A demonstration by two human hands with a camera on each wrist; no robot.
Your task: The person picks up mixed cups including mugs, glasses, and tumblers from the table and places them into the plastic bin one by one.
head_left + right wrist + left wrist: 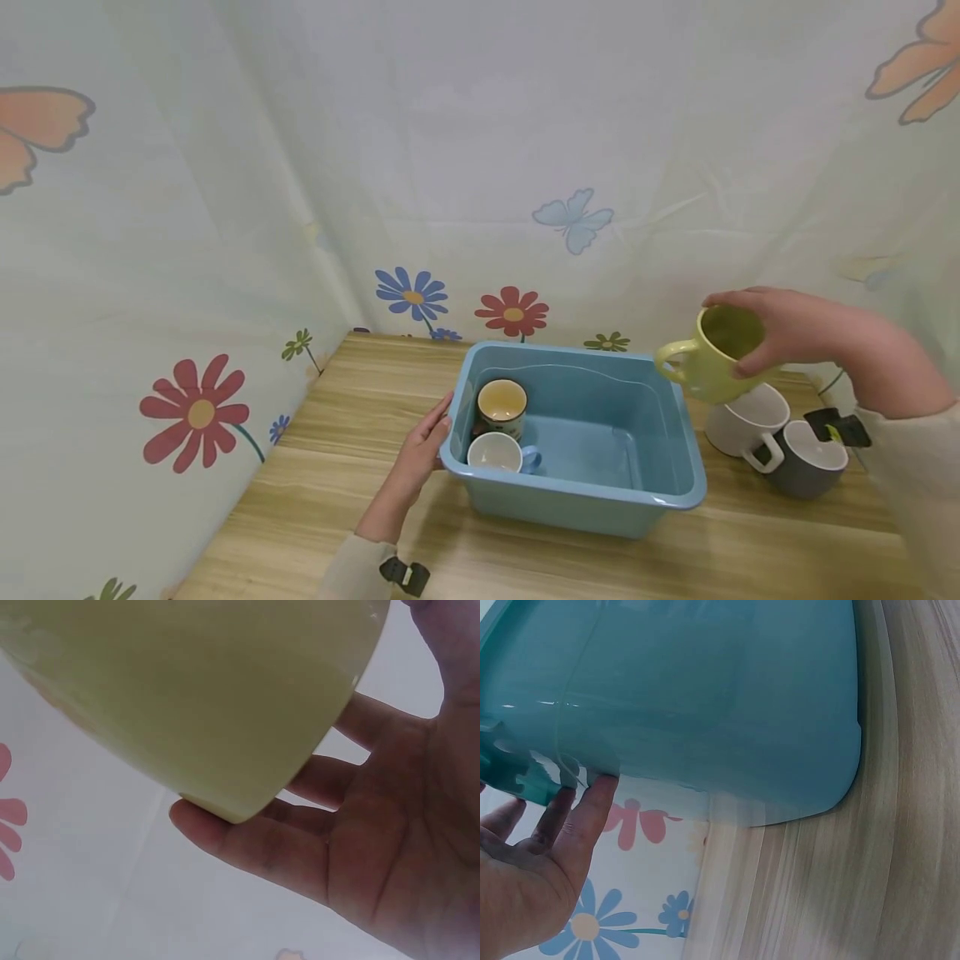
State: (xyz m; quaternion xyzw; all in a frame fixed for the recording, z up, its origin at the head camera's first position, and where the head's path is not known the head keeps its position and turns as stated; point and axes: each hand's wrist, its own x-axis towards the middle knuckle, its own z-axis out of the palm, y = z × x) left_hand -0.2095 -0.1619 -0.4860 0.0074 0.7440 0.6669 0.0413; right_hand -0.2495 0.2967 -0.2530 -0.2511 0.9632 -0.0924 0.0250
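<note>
My right hand [795, 329] grips a yellow-green mug [712, 367] by its body and rim, raised over the right end of a blue plastic tub [577, 492]. The mug is tilted, its handle pointing left. In the right wrist view, the fingers [285, 851] lie along the mug's lower side. My left hand [416, 450] rests against the tub's left side. From the left wrist, its fairly straight fingers [589, 817] touch the wall below the rim. Inside the tub's left end are a mug with a yellow interior [502, 400] and a white mug with a blue handle [495, 452].
To the tub's right, a white mug [746, 421] and a dark grey mug with a white interior [806, 467] stand close together on the wood-grain table [375, 400]. A pale curtain [450, 167] printed with flowers and butterflies hangs behind the table and at its sides.
</note>
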